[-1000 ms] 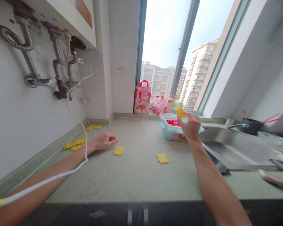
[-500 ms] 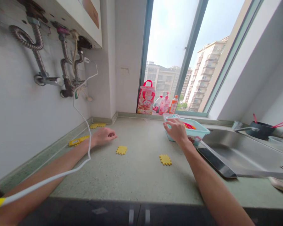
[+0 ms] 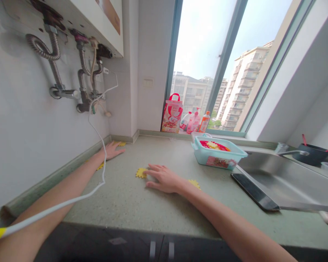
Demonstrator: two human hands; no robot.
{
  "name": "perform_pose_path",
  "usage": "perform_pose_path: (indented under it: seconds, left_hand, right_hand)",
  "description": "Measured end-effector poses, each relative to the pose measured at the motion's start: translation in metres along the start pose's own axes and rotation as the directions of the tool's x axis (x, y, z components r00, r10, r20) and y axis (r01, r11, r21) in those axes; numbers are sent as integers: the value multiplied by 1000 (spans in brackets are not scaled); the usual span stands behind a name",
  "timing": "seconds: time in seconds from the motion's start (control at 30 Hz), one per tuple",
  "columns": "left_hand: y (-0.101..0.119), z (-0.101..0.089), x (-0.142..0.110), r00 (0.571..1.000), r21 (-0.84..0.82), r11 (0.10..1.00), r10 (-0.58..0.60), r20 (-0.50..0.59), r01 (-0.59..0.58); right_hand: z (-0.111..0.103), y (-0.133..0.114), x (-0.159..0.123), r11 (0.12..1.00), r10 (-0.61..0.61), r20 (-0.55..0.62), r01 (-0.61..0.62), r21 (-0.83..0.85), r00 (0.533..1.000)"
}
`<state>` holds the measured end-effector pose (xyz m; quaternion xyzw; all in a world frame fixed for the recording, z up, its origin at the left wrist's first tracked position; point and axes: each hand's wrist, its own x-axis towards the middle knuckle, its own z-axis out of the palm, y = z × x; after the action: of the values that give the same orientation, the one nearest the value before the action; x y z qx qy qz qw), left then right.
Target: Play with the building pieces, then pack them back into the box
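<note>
My left hand reaches to the far left corner of the counter. Its fingers are stretched out over a yellow piece with toothed edges, partly hidden by them. Under my left forearm shows part of another yellow toothed piece. At mid-counter my right hand is spread palm down, fingertips at the edge of a flat yellow square with toothed edges. A further yellow toothed square lies partly behind my right wrist. In the light blue tub, a pale yellow toothed piece rests on red contents.
A black phone lies between the tub and the steel sink. Along the window sill stand a pink bag and several bottles. A white cable hangs across the view in front of my left forearm.
My right hand has left the tub and moved left to the middle yellow square. My left hand has reached farther back into the corner, its curled fingers now stretched out.
</note>
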<state>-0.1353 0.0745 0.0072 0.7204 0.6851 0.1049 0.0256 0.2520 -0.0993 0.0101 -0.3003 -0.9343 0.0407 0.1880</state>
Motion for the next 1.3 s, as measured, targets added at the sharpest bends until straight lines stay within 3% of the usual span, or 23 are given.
perform_pose_path:
  seconds: [0.17,0.33,0.47,0.6,0.7,0.8,0.9,1.03,1.1,1.23,1.3]
  left_hand:
    - [2,2,3,999,-10,1000,29,14,-29]
    - [7,4,-2,993,-32,992,121,1,-121]
    - [26,2,-19,975,-54,974,220,30,-218]
    - [57,4,-40,917,-93,916,396,54,-390]
    - [86,11,-49,860,-152,856,507,56,-495]
    - [122,19,-52,811,-217,800,582,56,-559]
    - [167,25,-56,750,-258,732,660,43,-630]
    - [224,30,-66,675,-260,661,737,46,-704]
    - [240,31,-71,658,-247,645,752,41,-723]
    - [248,32,-77,657,-222,642,753,5,-734]
    - [247,31,-78,659,-217,642,752,-8,-736]
  right_hand:
    - [5,9,8,997,-41,-50,43,57,998]
    - [6,15,8,999,-49,-66,48,-13,997]
    - [-21,22,3,987,-112,-72,103,-124,991]
    - [-73,42,-30,994,-20,-269,-10,-110,963]
    - [-98,57,-78,992,116,-330,-91,90,937]
    - [-95,63,-129,948,247,-342,-153,279,906]
    - [-78,61,-161,937,267,-299,-175,302,916]
    - [-65,52,-173,961,209,-146,-176,214,967]
    - [-62,51,-172,968,188,-141,-159,195,972]
    - [-60,55,-162,979,175,-164,-153,138,971]
    - [-70,62,-151,989,132,-133,-122,82,982]
